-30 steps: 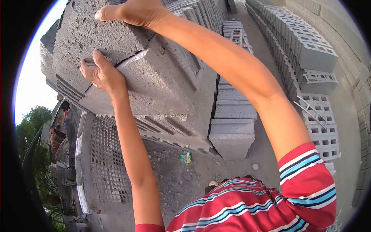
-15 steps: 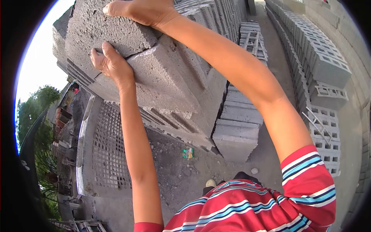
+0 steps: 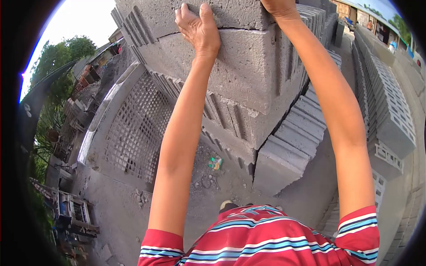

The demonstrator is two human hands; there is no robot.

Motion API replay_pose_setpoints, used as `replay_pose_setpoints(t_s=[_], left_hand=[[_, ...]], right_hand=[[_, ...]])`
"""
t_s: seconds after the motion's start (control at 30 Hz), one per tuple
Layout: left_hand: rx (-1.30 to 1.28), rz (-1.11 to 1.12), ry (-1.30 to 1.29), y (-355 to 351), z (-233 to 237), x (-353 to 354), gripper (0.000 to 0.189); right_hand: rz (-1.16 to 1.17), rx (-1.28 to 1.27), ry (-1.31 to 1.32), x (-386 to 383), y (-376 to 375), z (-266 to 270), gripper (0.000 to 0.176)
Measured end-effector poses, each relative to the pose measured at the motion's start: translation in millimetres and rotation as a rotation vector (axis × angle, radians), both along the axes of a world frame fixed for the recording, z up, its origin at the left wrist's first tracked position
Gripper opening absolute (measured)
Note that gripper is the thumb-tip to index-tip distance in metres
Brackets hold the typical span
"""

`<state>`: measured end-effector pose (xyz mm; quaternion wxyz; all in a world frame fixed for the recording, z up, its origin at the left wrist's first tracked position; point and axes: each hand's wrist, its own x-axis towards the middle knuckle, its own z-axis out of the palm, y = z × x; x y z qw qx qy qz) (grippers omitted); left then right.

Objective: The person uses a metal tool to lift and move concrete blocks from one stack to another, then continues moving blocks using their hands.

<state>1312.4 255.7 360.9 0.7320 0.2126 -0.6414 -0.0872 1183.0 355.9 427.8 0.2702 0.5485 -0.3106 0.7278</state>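
A grey concrete block (image 3: pixel 237 13) lies at the top of a tall stack, its upper part cut off by the frame. My left hand (image 3: pixel 198 31) presses against its near face at the lower edge, thumb and fingers pointing up, the palm over the joint with the block below (image 3: pixel 239 60). At the block's right end is my right hand (image 3: pixel 279 8), gripping around the corner; its fingers lie mostly beyond the top edge of the view. The lower block sits on further ribbed blocks (image 3: pixel 228 115) in the same stack.
A low row of blocks (image 3: pixel 288 155) runs along the stack's right side. Hollow blocks (image 3: pixel 395 102) form a long row farther right. To the left leans a mesh-like panel (image 3: pixel 137 124). A green wrapper (image 3: pixel 215 163) and rubble lie on the ground.
The view has swung left and the stack appears farther right. The top block now lies level along the block beneath, where before it sat askew. Both hands remain on it.
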Motion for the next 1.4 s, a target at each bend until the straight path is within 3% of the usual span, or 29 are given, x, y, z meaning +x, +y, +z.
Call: replay_pose_setpoints(t_s=[0.17,0.27,0.3,0.4,0.43,0.53,0.63,0.73,0.87,0.9,1.13,1.4], left_hand=[[-0.04,0.144,-0.007,-0.7,-3.3,-5.2,0.073],[-0.096,0.367,0.059,-1.5,-1.6,-7.2,0.076],[0.029,0.21,-0.035,1.2,-0.7,-0.5,0.081],[0.079,-0.089,-0.062,6.6,3.7,24.1,0.077],[0.086,-0.03,-0.018,-3.6,3.2,30.1,0.075],[0.5,-0.016,0.241,-50.9,19.5,55.1,0.077],[0.893,-0.258,0.578,-80.9,46.1,63.1,0.08],[1.041,0.005,0.594,-119.4,62.1,52.2,0.088],[0.991,0.082,0.512,-153.0,55.6,47.9,0.09],[0.989,0.096,0.504,-154.4,58.5,47.1,0.09],[1.027,0.188,0.418,-156.6,57.8,45.0,0.09],[0.855,0.147,0.347,-136.9,46.6,53.4,0.089]], right_hand=[[0.04,0.012,0.024,1.0,2.2,-0.4,0.089],[0.23,0.073,0.09,6.3,11.4,-0.7,0.087],[0.292,0.086,0.121,7.7,14.4,3.7,0.086],[0.085,0.096,0.076,0.7,10.0,5.8,0.086],[-0.084,0.086,0.063,-8.5,-1.6,5.1,0.087],[-0.087,0.147,0.037,-3.7,4.9,4.0,0.087],[0.291,0.216,0.17,-12.9,-1.0,6.8,0.081],[0.347,0.121,0.076,-11.2,-8.5,0.7,0.077],[0.342,0.112,-0.033,-10.6,-10.5,-3.3,0.083],[0.398,-0.013,-0.018,8.5,-5.3,-0.8,0.087],[0.372,0.085,-0.069,4.1,-10.7,-7.6,0.087],[0.327,0.152,-0.101,6.0,-5.1,-6.0,0.095]])
